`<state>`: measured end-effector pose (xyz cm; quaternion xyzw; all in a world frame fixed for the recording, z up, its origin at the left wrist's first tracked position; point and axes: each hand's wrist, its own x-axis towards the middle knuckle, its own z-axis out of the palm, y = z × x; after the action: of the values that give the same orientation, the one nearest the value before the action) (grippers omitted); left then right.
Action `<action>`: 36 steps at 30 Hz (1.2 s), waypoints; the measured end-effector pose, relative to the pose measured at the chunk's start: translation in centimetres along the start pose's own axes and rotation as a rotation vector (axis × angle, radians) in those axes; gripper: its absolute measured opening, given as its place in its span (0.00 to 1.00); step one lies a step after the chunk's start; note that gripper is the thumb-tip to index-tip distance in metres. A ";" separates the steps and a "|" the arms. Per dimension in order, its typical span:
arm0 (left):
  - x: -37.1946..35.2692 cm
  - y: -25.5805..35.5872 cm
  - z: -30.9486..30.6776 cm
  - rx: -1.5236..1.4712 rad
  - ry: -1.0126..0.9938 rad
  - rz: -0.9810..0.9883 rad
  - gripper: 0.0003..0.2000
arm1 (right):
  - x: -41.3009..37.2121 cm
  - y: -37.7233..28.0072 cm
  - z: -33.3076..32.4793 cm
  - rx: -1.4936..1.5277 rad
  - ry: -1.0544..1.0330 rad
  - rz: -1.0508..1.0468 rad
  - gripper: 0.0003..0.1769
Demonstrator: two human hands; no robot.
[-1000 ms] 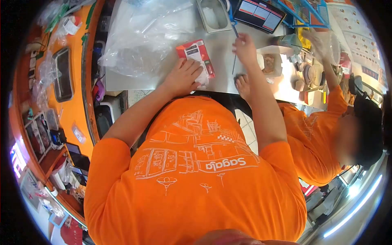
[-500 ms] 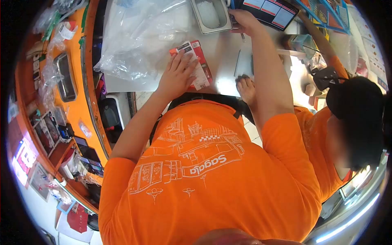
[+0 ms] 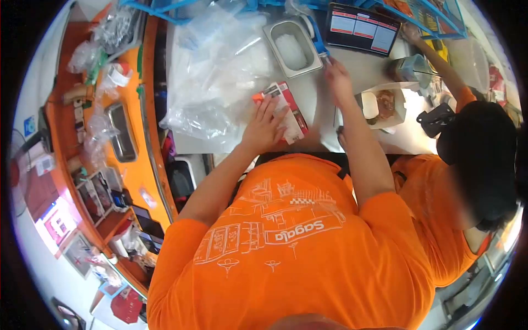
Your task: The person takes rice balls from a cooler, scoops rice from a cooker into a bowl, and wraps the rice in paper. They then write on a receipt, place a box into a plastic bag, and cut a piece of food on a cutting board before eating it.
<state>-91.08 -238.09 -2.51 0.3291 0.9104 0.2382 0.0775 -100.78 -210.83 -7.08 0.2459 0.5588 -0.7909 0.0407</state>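
Note:
My left hand lies with its fingers spread on a red and white box near the table's front edge. Further back, my right hand has its fingers closed at the lower end of a blue object, beside the metal container. White contents show inside that container. Clear plastic bags spread out to the left of the box. What the right fingertips grip is small and partly hidden.
A tablet stands at the back, beneath a blue rack. An open carton with food lies right of my right forearm. A co-worker in orange stands close on the right, one arm reaching over the table.
The view has shifted, showing more of the table's back and the open carton. My right hand has moved from the metal container's edge to the blue object; my left hand remains on the box.

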 end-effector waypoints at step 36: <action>0.9 -2.8 -1.5 -0.351 0.201 0.016 0.49 | -10.5 -4.7 5.9 -1.014 -0.641 0.293 0.20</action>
<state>-93.82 -239.95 -2.53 0.2925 0.8553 0.4257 0.0404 -95.25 -216.61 3.05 0.0200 0.7856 -0.4478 0.4265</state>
